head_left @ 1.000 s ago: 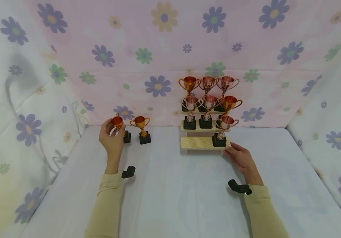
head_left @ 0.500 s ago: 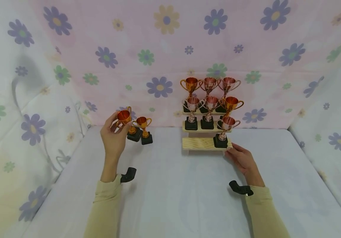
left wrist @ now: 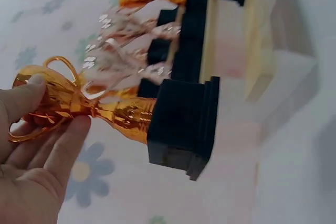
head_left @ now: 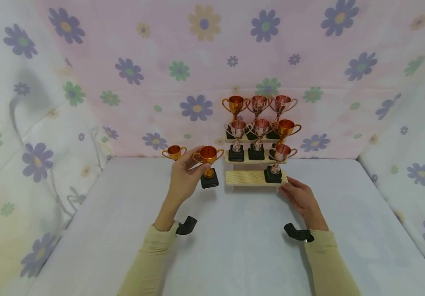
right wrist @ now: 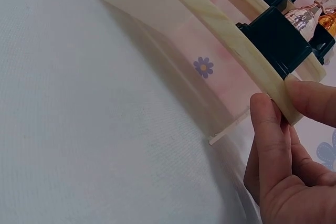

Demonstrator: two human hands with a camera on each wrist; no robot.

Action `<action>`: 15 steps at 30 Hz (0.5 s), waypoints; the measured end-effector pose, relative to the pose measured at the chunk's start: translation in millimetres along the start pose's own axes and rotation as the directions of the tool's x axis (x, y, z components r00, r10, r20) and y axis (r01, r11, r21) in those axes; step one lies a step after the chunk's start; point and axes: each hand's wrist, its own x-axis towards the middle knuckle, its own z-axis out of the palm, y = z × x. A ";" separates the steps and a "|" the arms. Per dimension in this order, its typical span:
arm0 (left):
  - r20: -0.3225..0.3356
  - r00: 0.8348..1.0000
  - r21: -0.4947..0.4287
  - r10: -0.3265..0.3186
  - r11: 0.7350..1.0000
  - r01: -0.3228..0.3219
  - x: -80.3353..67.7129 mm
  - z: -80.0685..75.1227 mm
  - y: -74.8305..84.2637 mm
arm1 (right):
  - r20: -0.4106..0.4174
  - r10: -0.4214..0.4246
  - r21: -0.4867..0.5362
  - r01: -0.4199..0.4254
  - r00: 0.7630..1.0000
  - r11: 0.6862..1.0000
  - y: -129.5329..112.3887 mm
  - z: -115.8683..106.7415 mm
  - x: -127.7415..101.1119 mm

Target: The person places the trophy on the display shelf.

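Note:
My left hand [head_left: 191, 167] grips a golden trophy [head_left: 208, 156] by its cup, upright, its black base [head_left: 209, 181] low over the white table just left of the stepped wooden stand [head_left: 245, 178]. In the left wrist view my fingers [left wrist: 63, 148] wrap the golden cup [left wrist: 55, 98], with the black base [left wrist: 181, 124] pointing away. My right hand [head_left: 288, 188] pinches the right end of the stand's bottom step [right wrist: 236, 43], thumb [right wrist: 315, 100] on top, fingers [right wrist: 270, 140] on the edge. A second golden trophy [head_left: 174, 152] stands behind my left hand.
The stand holds several copper and gold trophies [head_left: 258, 123] on its upper steps and one [head_left: 280, 158] at the bottom step's right end. Flowered cloth [head_left: 197, 61] walls in the table [head_left: 234, 246] at the back and both sides.
My left hand has lifted one golden trophy from the pair at the left and carried it right, up to the stand. The other trophy stayed. My right hand has not moved.

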 end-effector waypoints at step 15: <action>0.120 0.993 -0.074 0.017 0.997 -0.008 18.3 69.5 -24.2 | -0.001 -0.001 -0.016 0.001 1.000 1.000 0.6 -1.0 0.8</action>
